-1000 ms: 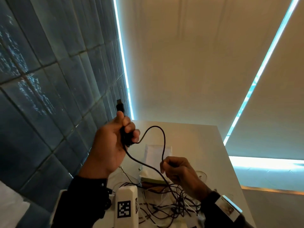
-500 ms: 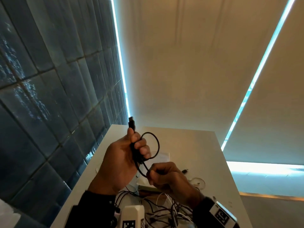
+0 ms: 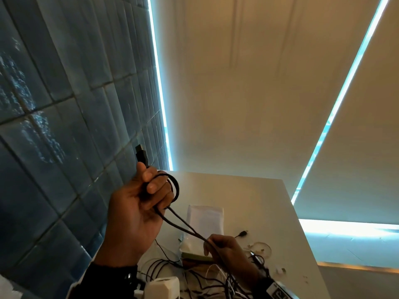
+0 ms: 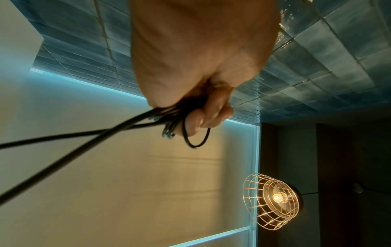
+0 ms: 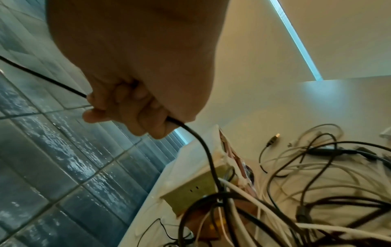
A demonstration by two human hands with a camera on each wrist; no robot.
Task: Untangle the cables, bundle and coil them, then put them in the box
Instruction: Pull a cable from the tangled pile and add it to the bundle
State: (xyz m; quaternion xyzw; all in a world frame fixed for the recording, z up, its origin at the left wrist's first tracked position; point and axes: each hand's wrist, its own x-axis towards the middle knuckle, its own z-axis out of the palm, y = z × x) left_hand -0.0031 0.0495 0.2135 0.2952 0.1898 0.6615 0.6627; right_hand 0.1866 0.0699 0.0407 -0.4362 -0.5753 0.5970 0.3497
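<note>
My left hand (image 3: 149, 190) is raised above the white table (image 3: 248, 201) and grips a small coil of black cable (image 3: 174, 188); its plug (image 3: 141, 155) sticks up past my thumb. Two strands of that cable (image 3: 183, 225) run down and right to my right hand (image 3: 216, 244), which grips them low over the table. In the left wrist view the left hand (image 4: 196, 120) holds the loops (image 4: 196, 142). The right hand (image 5: 135, 113) is closed around the cable (image 5: 203, 148) in the right wrist view. Beneath it lies a tangle of black and white cables (image 5: 306, 192) and a small box (image 5: 190, 188).
A blue tiled wall (image 3: 54, 126) runs along the table's left side. A white paper or pouch (image 3: 205, 219) lies behind the box. A loose plug (image 3: 243, 233) and a thin ring of wire (image 3: 262, 249) lie to the right. A caged lamp (image 4: 275, 200) hangs overhead.
My right hand has moved down and right, away from the left, drawing the cable out straight. The loop at my left hand has wrapped closer round the fingers.
</note>
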